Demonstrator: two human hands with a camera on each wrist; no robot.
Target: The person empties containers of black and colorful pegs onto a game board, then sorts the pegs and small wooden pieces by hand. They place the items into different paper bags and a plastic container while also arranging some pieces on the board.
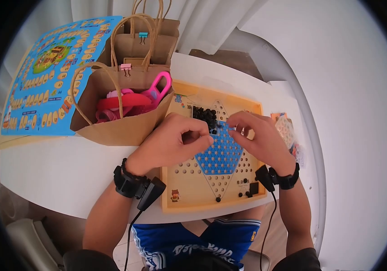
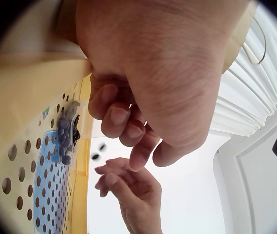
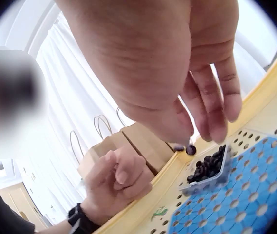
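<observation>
My left hand [image 1: 171, 142] hovers over the left side of a wooden Chinese checkers board [image 1: 211, 207], fingers curled and thumb near the index fingertip; nothing shows between them. Over the blue centre [image 1: 220, 156] is my right hand [image 1: 263, 135], its fingers loosely bent and apart. Two small black pieces [image 2: 102, 146] are in the air just off the right fingertips in the left wrist view. The right wrist view has a black piece [image 3: 191, 149] below those fingers, above a clear plastic box [image 3: 201, 186] of black pieces [image 3: 209, 165] standing on the board.
Several black pieces and a black square [image 1: 254, 188] lie at the board's lower right. A paper bag [image 1: 116, 133] with pink and red items stands left, more bags behind it. A blue game sheet [image 1: 35, 99] lies at far left, and packaged pieces [image 1: 286, 131] beyond the board's right.
</observation>
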